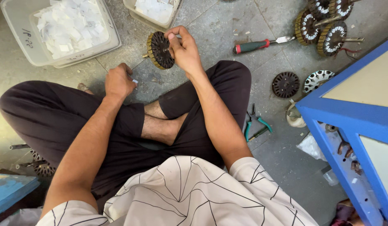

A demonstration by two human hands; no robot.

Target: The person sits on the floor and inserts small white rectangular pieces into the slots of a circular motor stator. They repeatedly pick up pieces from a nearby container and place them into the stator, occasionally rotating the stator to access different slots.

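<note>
right hand point(183, 48): fingers closed on the round slotted motor core point(161, 50), held on edge above the floor, in front of the crossed legs | left hand point(118, 81): curled shut near the knee, pinching a small white slip point(135, 81) | screwdriver point(261, 44) on the floor, apart.

A person sits cross-legged on the stone floor point(244, 25). The right hand point(183, 48) pinches the rim of a round slotted motor core point(159, 50), held on edge above the floor. The left hand point(118, 81) rests curled on the left knee, a small white slip at its fingertips. Far left stands a plastic tub point(18, 42) of white paper slips. A red-handled screwdriver point(256, 44) lies to the right, green pliers point(254, 125) nearer.
</note>
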